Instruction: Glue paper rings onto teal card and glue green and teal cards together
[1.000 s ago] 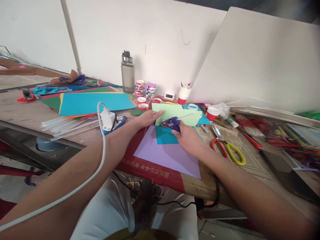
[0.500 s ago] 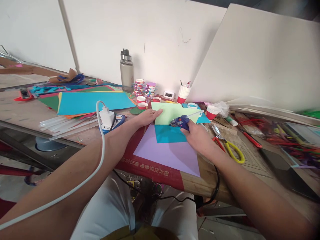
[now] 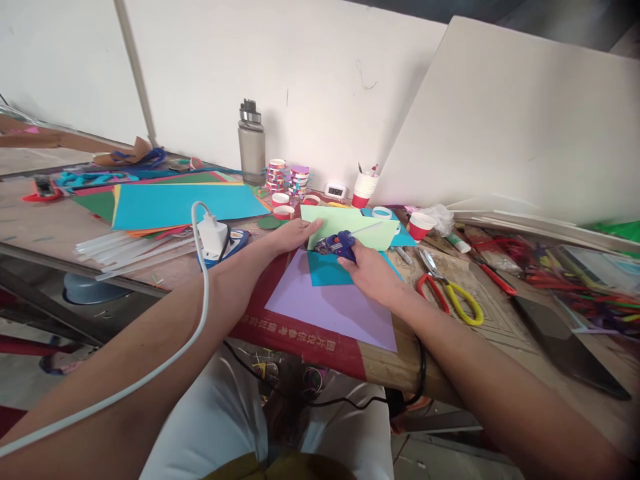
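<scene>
My left hand (image 3: 299,233) pinches the left edge of a light green paper sheet (image 3: 370,230), which stands tilted up. In my right hand (image 3: 373,267) is a blue hot glue gun (image 3: 340,245), its nozzle pointing left. A whitish glue stick (image 3: 367,230) sticks out of the gun's back. The nozzle is close to where the green sheet meets a blue paper piece (image 3: 330,272); whether it touches I cannot tell. Beneath these lies a purple paper sheet (image 3: 330,310) near the table's front edge.
Scissors (image 3: 450,293) with red and yellow handles lie right of my right hand. A plugged-in power strip (image 3: 233,247), clear glue sticks (image 3: 120,250) and stacked coloured paper (image 3: 185,203) are on the left. A bottle (image 3: 251,150) and paper cups (image 3: 365,190) stand behind. A white cable crosses my left arm.
My right hand has moved the glue gun left along the bottom of the green sheet, towards my left hand. My left hand keeps its hold on the sheet.
</scene>
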The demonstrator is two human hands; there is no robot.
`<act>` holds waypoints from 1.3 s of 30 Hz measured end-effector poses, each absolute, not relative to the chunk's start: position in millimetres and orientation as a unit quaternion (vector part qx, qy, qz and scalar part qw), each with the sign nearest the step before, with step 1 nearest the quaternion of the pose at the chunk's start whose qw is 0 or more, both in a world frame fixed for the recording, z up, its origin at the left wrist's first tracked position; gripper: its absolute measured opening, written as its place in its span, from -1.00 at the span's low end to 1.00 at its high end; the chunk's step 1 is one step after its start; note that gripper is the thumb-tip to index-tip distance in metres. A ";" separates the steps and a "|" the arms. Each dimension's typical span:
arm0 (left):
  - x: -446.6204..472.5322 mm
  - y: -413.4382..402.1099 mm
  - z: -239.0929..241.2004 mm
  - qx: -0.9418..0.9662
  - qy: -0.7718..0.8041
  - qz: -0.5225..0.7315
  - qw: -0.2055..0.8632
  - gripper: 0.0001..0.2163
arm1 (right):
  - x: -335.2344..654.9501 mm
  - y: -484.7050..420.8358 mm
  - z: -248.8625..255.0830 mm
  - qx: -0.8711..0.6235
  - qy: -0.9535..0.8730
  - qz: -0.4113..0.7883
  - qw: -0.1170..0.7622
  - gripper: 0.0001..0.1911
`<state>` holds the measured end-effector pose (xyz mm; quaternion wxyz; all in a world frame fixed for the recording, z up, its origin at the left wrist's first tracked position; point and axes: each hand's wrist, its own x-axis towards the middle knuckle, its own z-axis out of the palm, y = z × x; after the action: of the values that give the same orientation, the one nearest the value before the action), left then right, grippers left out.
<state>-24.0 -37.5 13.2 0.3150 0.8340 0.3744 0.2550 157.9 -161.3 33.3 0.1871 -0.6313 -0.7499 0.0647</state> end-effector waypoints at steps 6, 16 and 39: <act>-23.4 -38.0 14.6 0.841 0.368 0.254 0.304 -0.38 | 167.5 -171.2 41.4 -0.625 -0.757 0.083 0.174 -0.71; -21.9 -37.5 14.5 0.843 0.376 0.247 0.295 -0.40 | 156.6 -160.7 34.2 -0.610 -0.761 0.075 0.207 -0.70; -22.3 -35.0 11.1 0.844 0.382 0.241 0.288 -0.39 | 155.0 -157.5 32.4 -0.643 -0.745 0.030 0.177 -0.67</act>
<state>-22.3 -35.0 11.1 0.2883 0.8445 0.3815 0.2413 155.0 -157.5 32.4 0.1770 -0.6430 -0.7445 0.0303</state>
